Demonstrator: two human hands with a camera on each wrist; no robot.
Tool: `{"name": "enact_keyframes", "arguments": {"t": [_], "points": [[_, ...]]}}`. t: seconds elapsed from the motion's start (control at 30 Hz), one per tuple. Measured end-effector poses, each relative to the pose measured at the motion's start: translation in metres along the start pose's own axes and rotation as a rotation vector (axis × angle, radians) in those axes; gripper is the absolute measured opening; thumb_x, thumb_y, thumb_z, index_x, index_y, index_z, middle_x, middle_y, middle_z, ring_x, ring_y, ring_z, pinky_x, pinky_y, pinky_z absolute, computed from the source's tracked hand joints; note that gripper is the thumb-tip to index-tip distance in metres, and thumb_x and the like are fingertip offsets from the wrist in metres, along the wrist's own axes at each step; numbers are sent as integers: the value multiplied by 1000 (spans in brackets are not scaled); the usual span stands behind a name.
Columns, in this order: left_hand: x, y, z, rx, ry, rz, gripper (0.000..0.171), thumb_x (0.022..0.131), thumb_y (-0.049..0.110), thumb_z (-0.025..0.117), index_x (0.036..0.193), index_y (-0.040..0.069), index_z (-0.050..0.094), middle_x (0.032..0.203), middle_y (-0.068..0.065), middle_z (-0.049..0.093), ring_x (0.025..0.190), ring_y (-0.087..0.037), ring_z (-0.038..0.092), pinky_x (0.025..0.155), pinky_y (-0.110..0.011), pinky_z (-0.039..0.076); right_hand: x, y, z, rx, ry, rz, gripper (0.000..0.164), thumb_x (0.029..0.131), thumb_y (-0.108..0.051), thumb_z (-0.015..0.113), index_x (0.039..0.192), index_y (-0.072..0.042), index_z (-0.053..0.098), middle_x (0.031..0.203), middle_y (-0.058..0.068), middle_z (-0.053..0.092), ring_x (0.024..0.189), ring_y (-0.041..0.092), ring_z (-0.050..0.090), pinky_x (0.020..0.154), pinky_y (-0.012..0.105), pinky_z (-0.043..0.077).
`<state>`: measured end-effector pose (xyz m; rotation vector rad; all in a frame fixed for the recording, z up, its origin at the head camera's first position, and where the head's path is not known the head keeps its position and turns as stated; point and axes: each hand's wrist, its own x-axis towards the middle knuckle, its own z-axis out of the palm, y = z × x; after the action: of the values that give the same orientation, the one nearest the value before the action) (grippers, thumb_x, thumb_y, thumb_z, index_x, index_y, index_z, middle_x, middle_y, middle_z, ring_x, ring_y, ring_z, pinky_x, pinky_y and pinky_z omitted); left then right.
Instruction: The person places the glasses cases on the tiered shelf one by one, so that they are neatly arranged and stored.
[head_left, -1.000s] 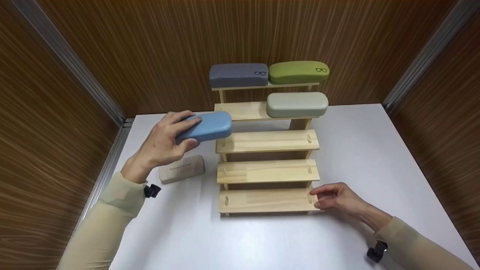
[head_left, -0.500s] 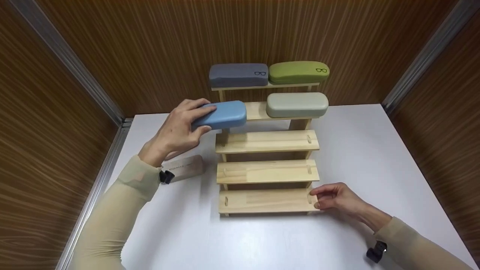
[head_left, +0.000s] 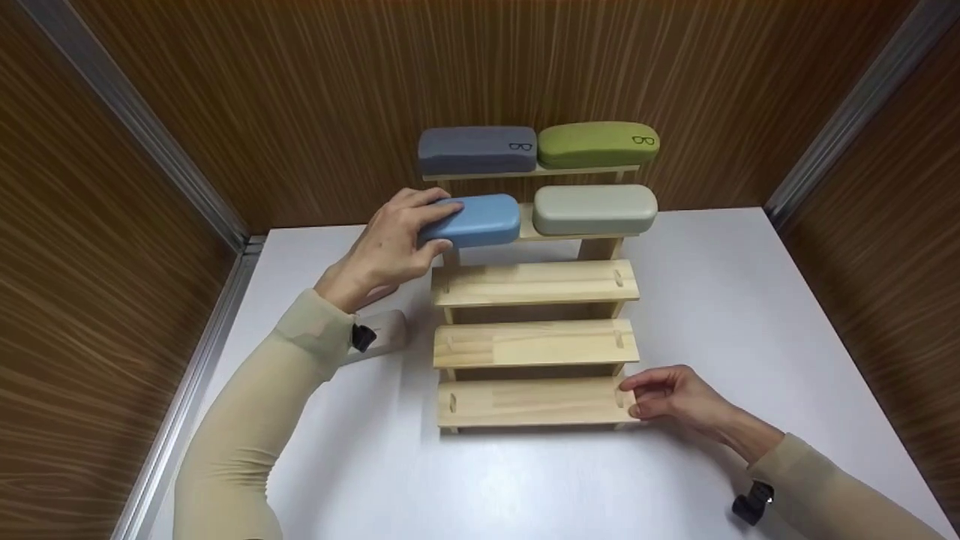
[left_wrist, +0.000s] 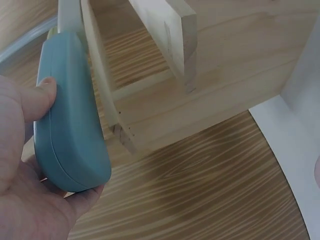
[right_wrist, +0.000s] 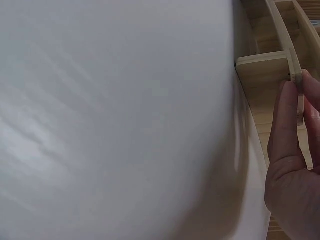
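With left hand (head_left: 394,236) curled round blue case (head_left: 480,221) at left half of second-farthest shelf (head_left: 527,225), right hand (head_left: 679,397) pinching right end of nearest shelf (head_left: 536,401), best lower level, clear of pale-green case (head_left: 595,210).

The bare left hand (head_left: 391,241) is stretched farther forward than the bare right hand (head_left: 679,401). Fingers (head_left: 439,211) are bent on both. The tan-sleeved arms (head_left: 247,424) are held apart.

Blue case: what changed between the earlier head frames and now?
The left-hand grip carried the blue case up and rightward to the second-highest shelf, toward the pale green case; whether it rests there is unclear. Nothing was released. The right-hand grip stayed at the bottom shelf, and the pale green case kept its place.
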<state>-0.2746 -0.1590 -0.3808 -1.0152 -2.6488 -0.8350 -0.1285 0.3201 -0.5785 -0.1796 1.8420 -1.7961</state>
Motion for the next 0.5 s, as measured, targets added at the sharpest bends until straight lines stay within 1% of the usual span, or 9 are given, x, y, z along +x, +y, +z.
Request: {"name": "enact_keyframes", "arguments": {"t": [0.1, 0.23, 0.5], "points": [[4, 0, 5, 0, 2, 6, 54, 104, 17, 78, 157, 11, 67, 162, -15, 64, 150, -37, 58, 130, -56, 49, -1, 0, 0, -1, 0, -5, 37, 93, 9, 81, 128, -5, 82, 103, -8, 84, 93, 4, 80, 84, 24, 70], [9, -1, 10, -6, 12, 10, 54, 104, 16, 78, 156, 10, 67, 161, -15, 65, 150, -37, 58, 129, -56, 49, -2, 0, 1, -6, 2, -2, 37, 93, 9, 81, 127, -7, 83, 103, -8, 84, 93, 4, 80, 84, 24, 70], [14, 0, 16, -1, 33, -14, 53, 103, 18, 79, 155, 13, 69, 163, -14, 64, 150, -36, 57, 131, -55, 48, -2, 0, 0, -14, 7, 5, 38, 92, 9, 81, 125, -10, 84, 100, -9, 83, 91, 3, 78, 84, 23, 70]]}}
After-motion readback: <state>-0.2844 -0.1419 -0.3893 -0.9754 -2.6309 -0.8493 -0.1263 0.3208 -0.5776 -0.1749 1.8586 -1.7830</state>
